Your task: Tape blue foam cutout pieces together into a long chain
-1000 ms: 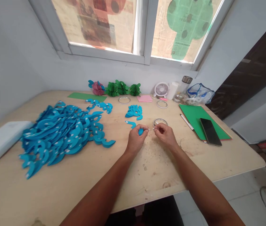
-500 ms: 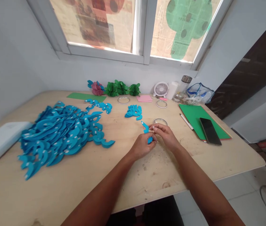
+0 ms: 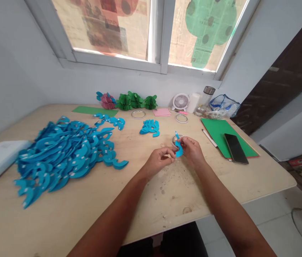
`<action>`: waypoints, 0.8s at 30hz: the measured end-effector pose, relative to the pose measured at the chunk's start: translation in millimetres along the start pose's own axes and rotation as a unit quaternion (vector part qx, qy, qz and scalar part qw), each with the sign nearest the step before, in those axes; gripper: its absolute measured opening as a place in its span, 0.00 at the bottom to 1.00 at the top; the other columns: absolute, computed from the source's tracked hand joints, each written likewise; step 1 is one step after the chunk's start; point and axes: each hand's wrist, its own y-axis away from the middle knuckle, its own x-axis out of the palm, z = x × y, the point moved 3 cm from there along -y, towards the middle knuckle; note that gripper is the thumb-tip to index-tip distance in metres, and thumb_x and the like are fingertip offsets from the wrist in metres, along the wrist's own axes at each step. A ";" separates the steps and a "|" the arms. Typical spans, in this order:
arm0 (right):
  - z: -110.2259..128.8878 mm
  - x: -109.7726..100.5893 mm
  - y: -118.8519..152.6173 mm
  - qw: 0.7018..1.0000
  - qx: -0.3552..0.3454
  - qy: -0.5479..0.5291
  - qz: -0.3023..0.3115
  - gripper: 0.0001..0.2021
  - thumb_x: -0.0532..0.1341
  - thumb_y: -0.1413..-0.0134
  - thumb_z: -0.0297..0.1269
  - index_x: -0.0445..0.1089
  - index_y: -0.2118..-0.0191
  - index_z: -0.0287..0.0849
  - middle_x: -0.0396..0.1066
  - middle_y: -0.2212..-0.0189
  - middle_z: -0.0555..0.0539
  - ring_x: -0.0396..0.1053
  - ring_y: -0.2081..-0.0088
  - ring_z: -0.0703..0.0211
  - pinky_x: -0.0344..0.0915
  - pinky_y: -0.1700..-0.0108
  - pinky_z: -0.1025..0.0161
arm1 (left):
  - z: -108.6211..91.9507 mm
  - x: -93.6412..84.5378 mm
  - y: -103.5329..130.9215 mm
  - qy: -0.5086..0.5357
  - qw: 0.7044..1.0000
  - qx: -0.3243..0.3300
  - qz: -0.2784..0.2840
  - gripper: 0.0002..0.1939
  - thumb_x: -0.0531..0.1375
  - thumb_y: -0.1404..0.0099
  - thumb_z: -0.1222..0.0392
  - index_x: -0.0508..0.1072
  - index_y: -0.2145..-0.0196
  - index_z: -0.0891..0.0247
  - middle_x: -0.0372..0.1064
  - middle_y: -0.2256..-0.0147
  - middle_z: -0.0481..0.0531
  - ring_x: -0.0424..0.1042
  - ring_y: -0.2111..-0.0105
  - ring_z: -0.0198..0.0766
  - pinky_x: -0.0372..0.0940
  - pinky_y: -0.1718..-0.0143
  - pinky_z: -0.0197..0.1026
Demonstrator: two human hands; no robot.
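Note:
Between my hands is a curved blue paper piece (image 3: 179, 151), upright, with a small white patch near its tip. My right hand (image 3: 193, 152) pinches it from the right, with thumb and fingers at its upper part. My left hand (image 3: 160, 161) has its fingers curled together at the piece's lower left edge; its fingertips appear to grip that edge. Behind the piece, a roll of tape (image 3: 173, 140) lies partly hidden. A small stack of blue paper pieces (image 3: 150, 127) sits just beyond my hands.
At left spreads a large heap of blue paper pieces (image 3: 65, 150) beside a white box-like object (image 3: 1, 160). Two more tape rolls (image 3: 138, 114) lie farther back. A phone (image 3: 236, 148) rests on green sheets (image 3: 215, 132), near a white pen (image 3: 209, 138). A fan (image 3: 181, 102) and bottle (image 3: 205, 101) stand behind.
The blue piece has moved right and turned more upright, from my left hand's grasp into my right fingers. My left hand has loosened around it. The view has shifted slightly.

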 end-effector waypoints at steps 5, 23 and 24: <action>2.9 0.3 0.5 0.999 -0.009 -0.037 -0.001 0.11 0.63 0.57 0.46 0.72 0.76 0.42 0.69 0.73 0.48 0.63 0.70 0.61 0.60 0.65 0.62 | 9.8 -14.0 -2.0 0.220 0.966 -0.090 -0.106 0.10 0.63 0.50 0.60 0.70 0.69 0.65 0.73 0.60 0.59 0.72 0.60 0.45 0.63 0.60 0.44; -1.2 18.2 11.0 0.994 0.012 0.013 0.107 0.17 0.61 0.56 0.53 0.72 0.70 0.42 0.66 0.74 0.48 0.62 0.73 0.61 0.59 0.72 0.64 | 15.3 5.5 -1.5 0.376 0.917 -0.123 -0.042 0.21 0.61 0.45 0.62 0.63 0.54 0.59 0.69 0.67 0.51 0.71 0.66 0.38 0.65 0.59 0.46; -0.8 18.5 11.0 0.994 0.004 0.010 0.113 0.17 0.61 0.56 0.52 0.72 0.70 0.42 0.66 0.74 0.48 0.62 0.72 0.60 0.60 0.70 0.64 | 14.2 5.7 -1.2 0.374 0.918 -0.122 -0.044 0.21 0.61 0.46 0.63 0.63 0.54 0.59 0.69 0.66 0.51 0.71 0.66 0.38 0.65 0.60 0.47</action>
